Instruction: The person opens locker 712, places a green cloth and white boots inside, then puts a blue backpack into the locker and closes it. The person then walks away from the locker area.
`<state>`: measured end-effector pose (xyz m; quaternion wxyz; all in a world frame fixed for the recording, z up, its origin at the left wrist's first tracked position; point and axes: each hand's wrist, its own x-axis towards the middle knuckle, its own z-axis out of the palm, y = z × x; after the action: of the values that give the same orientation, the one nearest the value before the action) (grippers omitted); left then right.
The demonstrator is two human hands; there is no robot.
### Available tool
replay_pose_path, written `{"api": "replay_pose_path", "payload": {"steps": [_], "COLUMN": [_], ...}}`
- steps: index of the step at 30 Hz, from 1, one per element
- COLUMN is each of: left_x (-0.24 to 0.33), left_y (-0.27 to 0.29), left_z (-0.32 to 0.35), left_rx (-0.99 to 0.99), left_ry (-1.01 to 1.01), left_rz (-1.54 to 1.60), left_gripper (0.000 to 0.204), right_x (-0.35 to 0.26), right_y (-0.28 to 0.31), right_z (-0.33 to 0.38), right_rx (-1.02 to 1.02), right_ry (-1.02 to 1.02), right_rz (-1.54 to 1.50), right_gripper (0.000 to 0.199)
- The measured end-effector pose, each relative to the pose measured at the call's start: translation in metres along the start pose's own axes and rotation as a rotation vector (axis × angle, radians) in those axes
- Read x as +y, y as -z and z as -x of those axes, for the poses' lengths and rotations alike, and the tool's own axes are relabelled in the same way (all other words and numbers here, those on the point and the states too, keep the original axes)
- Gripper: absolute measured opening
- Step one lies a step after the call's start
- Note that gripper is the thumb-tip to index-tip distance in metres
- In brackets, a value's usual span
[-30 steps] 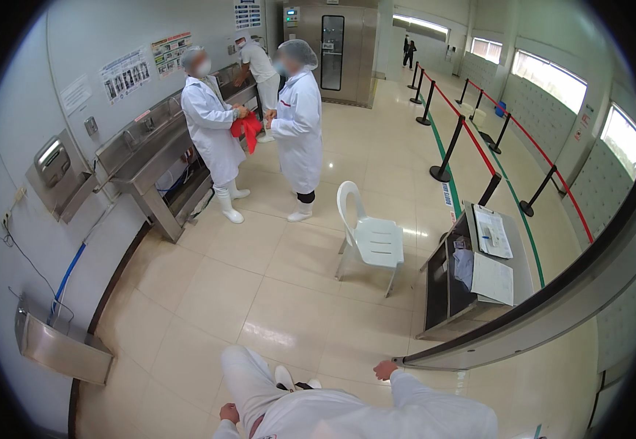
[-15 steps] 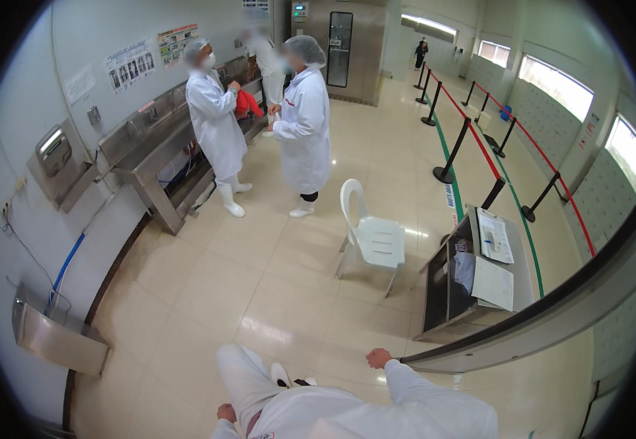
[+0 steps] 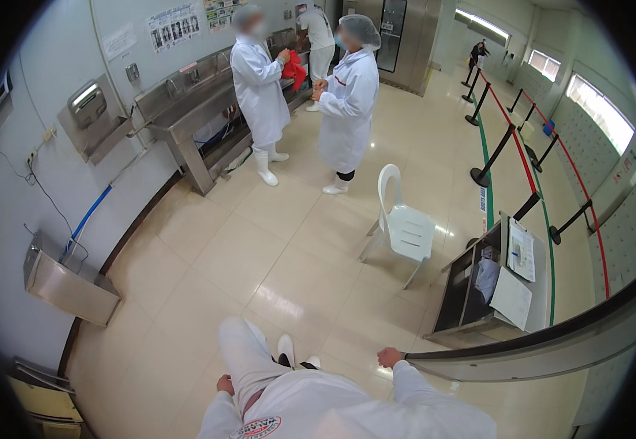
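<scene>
My left hand (image 3: 225, 384) hangs beside my white-trousered left leg (image 3: 248, 358); its fingers are mostly hidden, and I cannot see anything in it. Held out in front of me on the right, my right hand (image 3: 389, 357) is closed, fingers curled in. It is right at the end of a long curved metal frame with a dark edge (image 3: 523, 358). Whether it grips that frame or something small, I cannot make out. White sleeves cover both arms. My white footwear (image 3: 286, 350) shows on the tiled floor between the hands.
A white plastic chair (image 3: 409, 233) stands ahead, left of a metal stand (image 3: 472, 322) with clipboards and papers. Two people in white coats (image 3: 256, 88) (image 3: 351, 102) stand by a steel trough sink (image 3: 179, 121), one holding red cloth. Red-belted barrier posts (image 3: 492, 157) run along the right.
My view has swung left and down, so the chair, stand and people sit further right. My left hand shows higher in the picture; the right stays by the frame's end.
</scene>
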<state>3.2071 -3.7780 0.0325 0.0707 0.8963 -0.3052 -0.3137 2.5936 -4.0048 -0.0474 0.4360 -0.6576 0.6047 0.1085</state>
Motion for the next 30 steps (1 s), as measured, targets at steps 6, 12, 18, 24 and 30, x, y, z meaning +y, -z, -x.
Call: {"api": "replay_pose_path", "payload": {"steps": [6,12,18,24,30], "left_x": [-0.009,-0.015,0.01,0.011,0.062], "left_y": [0.0,0.001,0.019,0.029,0.027], "left_z": [0.007,0.019,0.018,-0.014,-0.066], "left_rx": [-0.066,0.005,-0.256,-0.299,-0.272], "left_ry": [-0.057,0.014,0.168,0.107,-0.062], "left_rz": [0.046,0.191,0.225,0.13,0.203], "left_gripper": [0.047,0.04,0.032,0.033,0.029], "right_x": [-0.022,-0.017,0.0,-0.019,0.043], "right_y": [0.004,-0.027,-0.056,-0.067,-0.095], "right_z": [0.017,0.014,0.0,0.014,0.01], "right_rx": [0.01,-0.068,0.031,-0.005,0.035], "right_ry": [-0.02,-0.099,0.11,-0.13,-0.058], "right_rz": [-0.117,-0.16,-0.046,-0.396,-0.226], "right_gripper": [0.025,0.019,0.022,0.017,0.015]}}
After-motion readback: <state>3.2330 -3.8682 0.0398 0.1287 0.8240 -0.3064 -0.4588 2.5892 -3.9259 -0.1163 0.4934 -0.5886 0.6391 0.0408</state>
